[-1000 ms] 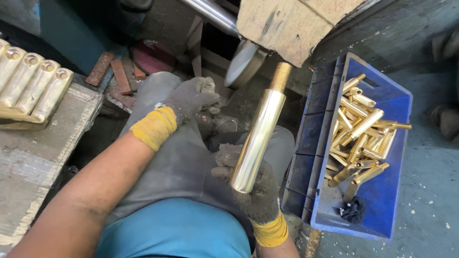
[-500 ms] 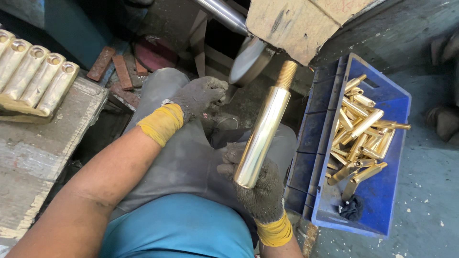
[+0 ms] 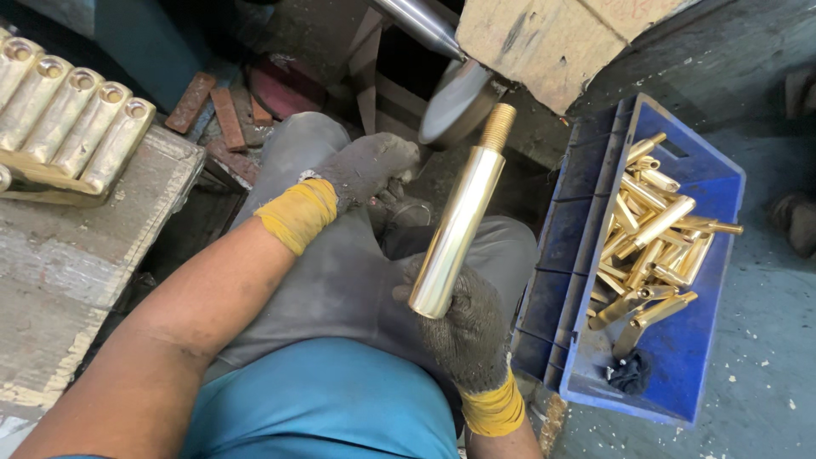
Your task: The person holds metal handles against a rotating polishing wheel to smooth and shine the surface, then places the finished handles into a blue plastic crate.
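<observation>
Right hand (image 3: 466, 327) grips brass tube (image 3: 457, 223); left hand (image 3: 367, 170) on knee; blue crate (image 3: 693, 340) beside.

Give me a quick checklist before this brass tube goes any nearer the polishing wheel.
1. Right hand grips the brass tube at its lower end: ok.
2. Threaded tip clear of the polishing wheel: ok, a gap shows.
3. Left hand supporting the tube: not ok, it rests on the knee.
4. Both gloves on: ok.
5. Wheel spinning: cannot tell.
6. Blue crate within reach on the right: ok.
</observation>
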